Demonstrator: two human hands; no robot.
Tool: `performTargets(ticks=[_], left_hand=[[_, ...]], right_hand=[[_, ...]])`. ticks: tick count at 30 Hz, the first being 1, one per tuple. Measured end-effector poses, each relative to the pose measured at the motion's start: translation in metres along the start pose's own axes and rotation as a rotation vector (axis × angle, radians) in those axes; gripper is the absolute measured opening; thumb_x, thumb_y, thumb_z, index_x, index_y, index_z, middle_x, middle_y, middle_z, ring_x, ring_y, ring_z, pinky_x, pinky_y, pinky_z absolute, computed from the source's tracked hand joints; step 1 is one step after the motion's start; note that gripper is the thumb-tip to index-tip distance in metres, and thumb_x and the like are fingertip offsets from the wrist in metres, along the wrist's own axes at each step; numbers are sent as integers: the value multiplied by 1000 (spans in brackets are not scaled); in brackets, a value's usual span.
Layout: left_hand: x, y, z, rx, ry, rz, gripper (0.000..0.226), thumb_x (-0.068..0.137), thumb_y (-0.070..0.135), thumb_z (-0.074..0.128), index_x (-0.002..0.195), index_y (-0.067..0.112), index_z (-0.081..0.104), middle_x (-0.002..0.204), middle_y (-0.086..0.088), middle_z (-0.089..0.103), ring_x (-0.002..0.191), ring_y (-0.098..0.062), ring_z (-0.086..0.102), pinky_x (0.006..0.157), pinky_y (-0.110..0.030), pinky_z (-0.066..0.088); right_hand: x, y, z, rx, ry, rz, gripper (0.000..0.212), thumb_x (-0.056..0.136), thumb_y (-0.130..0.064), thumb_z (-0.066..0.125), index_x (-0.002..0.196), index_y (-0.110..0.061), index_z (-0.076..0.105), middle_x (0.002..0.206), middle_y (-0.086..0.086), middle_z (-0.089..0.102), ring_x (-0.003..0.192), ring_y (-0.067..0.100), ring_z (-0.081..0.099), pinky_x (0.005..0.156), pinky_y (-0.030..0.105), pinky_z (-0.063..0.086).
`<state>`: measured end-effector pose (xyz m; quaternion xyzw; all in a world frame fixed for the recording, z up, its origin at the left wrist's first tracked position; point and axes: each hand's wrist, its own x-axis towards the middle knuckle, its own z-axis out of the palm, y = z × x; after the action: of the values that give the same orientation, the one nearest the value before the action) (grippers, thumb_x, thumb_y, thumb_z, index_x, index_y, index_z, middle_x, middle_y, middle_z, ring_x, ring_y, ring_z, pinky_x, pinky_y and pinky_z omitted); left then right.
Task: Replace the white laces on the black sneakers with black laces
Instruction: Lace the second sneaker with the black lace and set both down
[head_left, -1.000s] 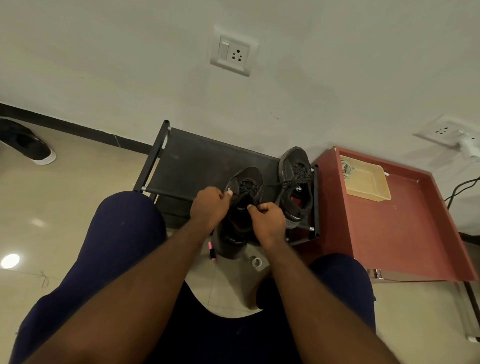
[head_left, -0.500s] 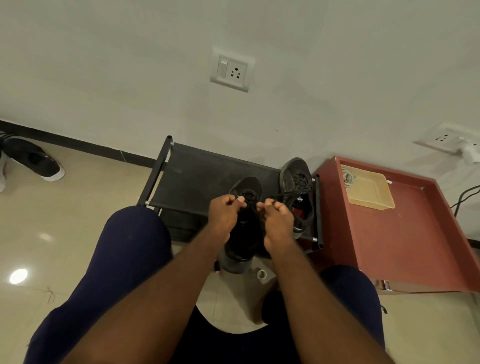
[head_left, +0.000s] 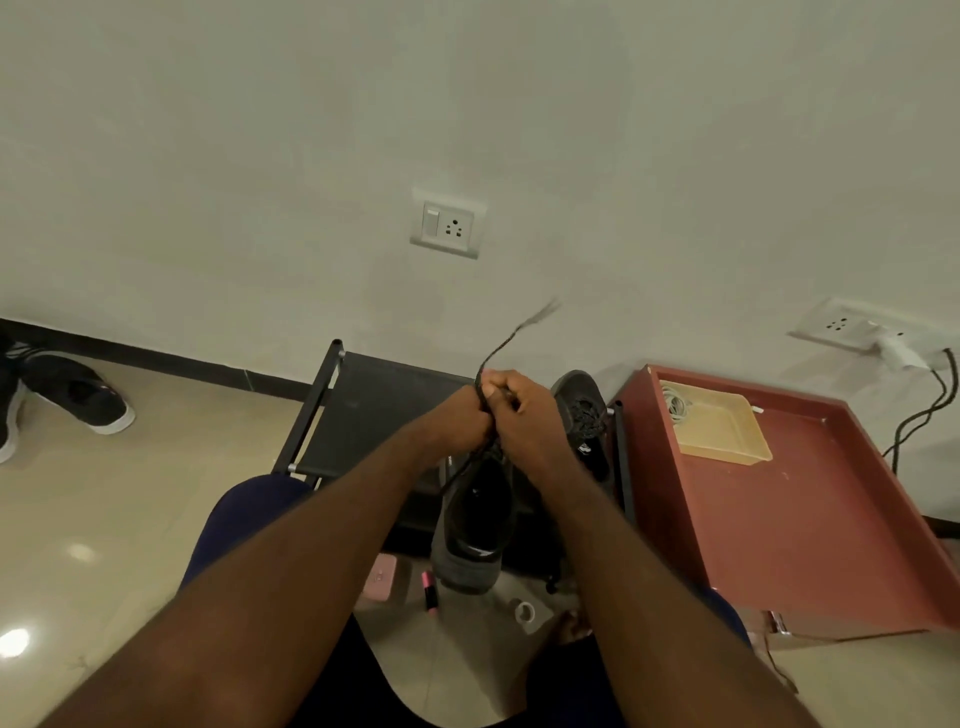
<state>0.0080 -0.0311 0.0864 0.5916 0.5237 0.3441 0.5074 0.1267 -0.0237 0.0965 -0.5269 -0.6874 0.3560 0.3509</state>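
1. Two hands are working close together at 12 o'clock of the person's lap. The left hand and the right hand are touching, fingers curled, both pinching the black lace.
2. The lace's free end is flying off toward 1 o'clock, blurred against the wall.
3. The black sneaker is sitting at 6 o'clock of the hands, heel toward the person. A lace strand is running from its upper into the grip. The view is not showing whether the sneaker is resting on the shoe rack or hanging from the lace.
4. The second sneaker is standing on the rack at 3 o'clock of the hands, already carrying dark lacing.
5. Judgement: the person is probably tightening or knotting the new lace. No white lace is showing on either sneaker, so the task is looking nearly complete.
6. For a sound result, the person should be pulling both strands evenly along the eyelet line, taking out slack row by row, and steadying the sneaker against swinging.
7. Risk: a sharp tug is likely to leave uneven ends or to drag the sneaker off the rack.
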Motion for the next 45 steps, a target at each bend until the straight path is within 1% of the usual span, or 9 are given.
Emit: performTargets(ticks=[7,11,22,27,31,35,39,43,45], left_hand=[[-12,-6,-4,-182,129,-215,20,89,8,60,72,0,66,69,-13,64,64,-17,60,66,-31,52],[-13,-11,-10,-80,139,-251,27,90,15,66,77,-8,68,68,-13,63,61,-17,54,57,-25,43],[-14,-15,-6,389,275,37,9,86,16,71,89,10,77,68,4,62,59,-5,52,55,-10,36],[-17,-22,1,445,370,78,8,85,15,69,88,13,76,77,2,70,65,-7,57,60,-13,40],[-16,-30,5,472,419,75,9,87,14,66,91,13,74,86,-2,72,74,-14,59,71,-33,50],[-12,-35,3,502,346,105,18,88,25,68,103,13,68,92,-2,65,81,-15,55,70,-26,38],[-13,-28,-1,226,272,111,44,82,25,78,122,19,62,93,-1,61,83,-11,57,72,-17,44],[-10,-13,-7,-292,375,-15,9,95,24,64,99,17,69,62,-3,50,50,-8,42,47,-20,37],[-7,-7,-14,-582,435,-119,22,102,27,53,93,12,67,58,1,51,48,-9,41,45,-21,37]], right_hand=[[-5,20,1,-92,-14,85,24,102,-23,54,92,-9,71,89,3,72,84,18,66,80,37,54],[-13,29,-3,-150,-32,65,12,97,-18,61,91,-14,71,87,-2,71,81,11,65,77,31,53],[-3,19,-23,-609,-55,-280,11,92,-15,66,98,-15,75,92,6,67,92,28,62,87,43,43],[3,11,-30,-944,-293,-273,24,102,-30,52,110,-20,72,103,4,59,100,26,57,88,40,35],[4,12,-26,-744,-429,-159,21,102,-24,52,90,-12,63,91,4,47,88,30,54,80,41,44],[3,13,-24,-433,-344,-24,34,103,-22,50,70,-19,54,71,-3,55,68,14,52,68,33,40],[2,18,-23,-185,-243,119,28,102,-21,53,78,-9,63,72,0,62,65,11,52,64,31,43],[2,23,-26,-89,-154,141,27,101,-22,58,75,-14,61,64,-6,54,58,7,46,59,27,38],[0,26,-27,-107,-167,116,20,98,-25,62,82,-13,65,65,-8,55,59,6,48,60,25,39]])
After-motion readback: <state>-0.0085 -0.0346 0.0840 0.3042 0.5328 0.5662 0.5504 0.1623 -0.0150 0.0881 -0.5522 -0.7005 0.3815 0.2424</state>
